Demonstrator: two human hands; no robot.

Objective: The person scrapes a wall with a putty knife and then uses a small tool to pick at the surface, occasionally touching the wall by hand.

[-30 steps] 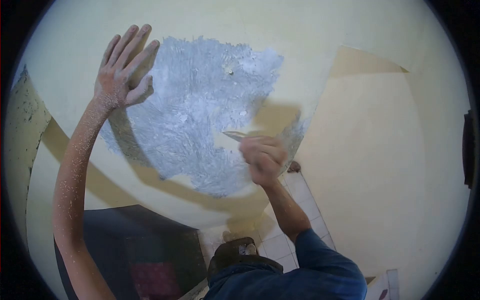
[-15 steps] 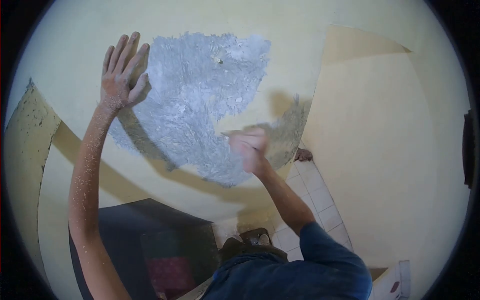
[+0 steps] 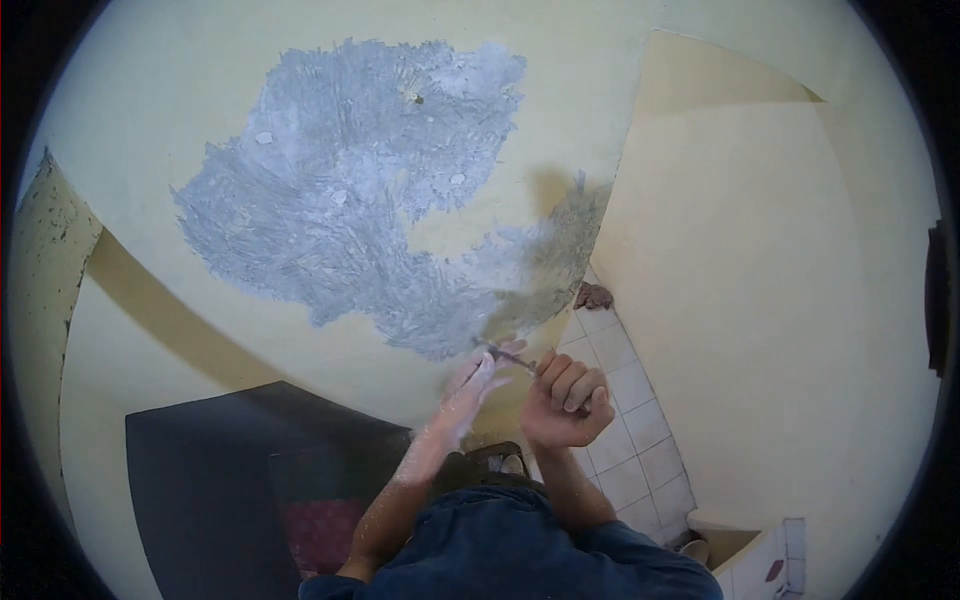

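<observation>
My right hand (image 3: 568, 400) is closed in a fist around the handle of a thin scraper-like tool (image 3: 512, 357), whose dark shaft points left. At the tool's far end is my left hand (image 3: 480, 380), blurred, its fingers apart and close to the tip; whether they touch it is unclear. Pale dust covers the left hand and forearm. Beyond both hands, the cream wall (image 3: 300, 350) has a large rough grey patch (image 3: 330, 200) with its paint gone. An island of cream paint (image 3: 450, 232) remains within the patch.
A dark panel-like object (image 3: 200, 460) stands at lower left, with something red (image 3: 325, 530) in it. White floor tiles (image 3: 640, 430) run along the right wall (image 3: 750, 300). A brown crumpled thing (image 3: 594, 296) lies at the corner. A tiled basin (image 3: 740, 540) is at lower right.
My left hand has left the wall and come down right beside the tool. My right hand has moved down and slightly right, away from the wall. The view has shifted slightly.
</observation>
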